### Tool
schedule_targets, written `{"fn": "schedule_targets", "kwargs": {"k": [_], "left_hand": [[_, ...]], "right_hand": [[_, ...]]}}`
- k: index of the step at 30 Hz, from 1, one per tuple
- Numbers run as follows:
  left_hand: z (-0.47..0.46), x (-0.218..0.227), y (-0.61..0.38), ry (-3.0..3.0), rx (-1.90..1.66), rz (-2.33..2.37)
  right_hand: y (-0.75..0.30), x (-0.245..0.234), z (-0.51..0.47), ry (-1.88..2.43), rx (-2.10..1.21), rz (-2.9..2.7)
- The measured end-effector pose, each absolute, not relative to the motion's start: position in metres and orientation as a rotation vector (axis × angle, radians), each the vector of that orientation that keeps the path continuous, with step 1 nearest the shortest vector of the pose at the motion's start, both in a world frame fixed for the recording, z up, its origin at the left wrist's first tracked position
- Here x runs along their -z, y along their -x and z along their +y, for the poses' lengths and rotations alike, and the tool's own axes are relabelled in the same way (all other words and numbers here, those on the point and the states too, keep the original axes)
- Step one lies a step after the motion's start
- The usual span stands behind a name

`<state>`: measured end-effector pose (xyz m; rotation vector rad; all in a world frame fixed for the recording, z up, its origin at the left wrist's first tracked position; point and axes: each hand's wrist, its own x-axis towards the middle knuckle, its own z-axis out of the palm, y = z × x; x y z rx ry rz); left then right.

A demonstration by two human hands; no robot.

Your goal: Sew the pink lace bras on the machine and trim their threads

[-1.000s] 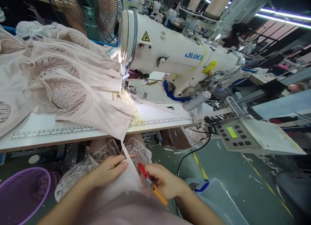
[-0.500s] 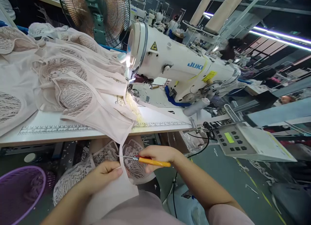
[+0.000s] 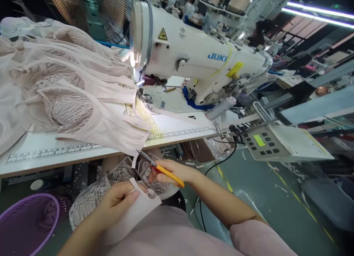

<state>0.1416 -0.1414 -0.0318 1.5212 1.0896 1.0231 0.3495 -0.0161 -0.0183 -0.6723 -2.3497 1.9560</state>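
Note:
My right hand (image 3: 173, 172) is closed around orange-handled scissors (image 3: 169, 175). Their blades point up and left, with the tip at a short strap end hanging over the table edge from a pale pink lace bra (image 3: 74, 109). In my left hand (image 3: 117, 202), thumb and fingers pinch a pale pink fabric piece (image 3: 143, 204), whose narrow cut end sticks up above them. A gap separates this end from the hanging one. Below both hands, lace cups (image 3: 121, 170) rest on my lap, partly hidden by my hands.
A JUKI sewing machine (image 3: 179, 53) stands on the table, its lamp lit. More pale bras are heaped at left, before a fan (image 3: 94, 18). A control box (image 3: 265, 141) projects at right. A purple basket (image 3: 54, 226) stands lower left.
The strap that ran between the table bra and my left hand is now severed. The scissors have moved up and tilted toward the table edge. The view has shifted slightly.

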Motion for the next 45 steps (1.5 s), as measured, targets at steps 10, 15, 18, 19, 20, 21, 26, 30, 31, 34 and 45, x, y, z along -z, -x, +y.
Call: {"fn": "schedule_targets", "kwargs": {"k": [10,15,18,19,20,21,26,30,31,34,45], "left_hand": [[-0.151,0.048,-0.153,-2.237,-1.089,1.191],[-0.149,0.038,-0.149,-2.05,-0.851,1.268],[-0.132,0.03,-0.148,-1.999,-0.591,1.281],[-0.124,0.026,-0.148,-1.961,-0.491,1.215],[-0.115,0.022,-0.149,-1.904,-0.393,1.118],[-0.106,0.018,-0.15,-1.838,-0.31,1.006],[-0.085,0.008,-0.154,-1.776,-0.333,0.865],[-0.104,0.015,-0.159,-2.102,-0.646,1.117],[-0.111,0.017,-0.162,-2.185,-0.692,1.144],[-0.13,0.022,-0.178,-2.346,-0.761,1.088],[-0.133,0.026,-0.181,-1.979,-0.819,1.422]], "right_hand": [[-0.36,0.048,-0.083,0.854,-2.044,-1.849],[-0.384,0.037,-0.079,0.919,-1.628,-2.046],[-0.391,0.034,-0.077,0.779,-1.527,-2.196],[-0.392,0.033,-0.077,0.708,-1.522,-2.238],[-0.392,0.032,-0.076,0.639,-1.526,-2.269],[-0.392,0.031,-0.076,0.583,-1.536,-2.294],[-0.393,0.03,-0.075,0.774,-1.524,-2.315],[-0.391,0.041,-0.073,1.313,-1.4,-2.171],[-0.388,0.044,-0.072,1.42,-1.385,-2.142],[-0.378,0.054,-0.07,1.611,-1.38,-2.18],[-0.39,0.05,-0.065,1.283,-1.674,-1.966]]}}
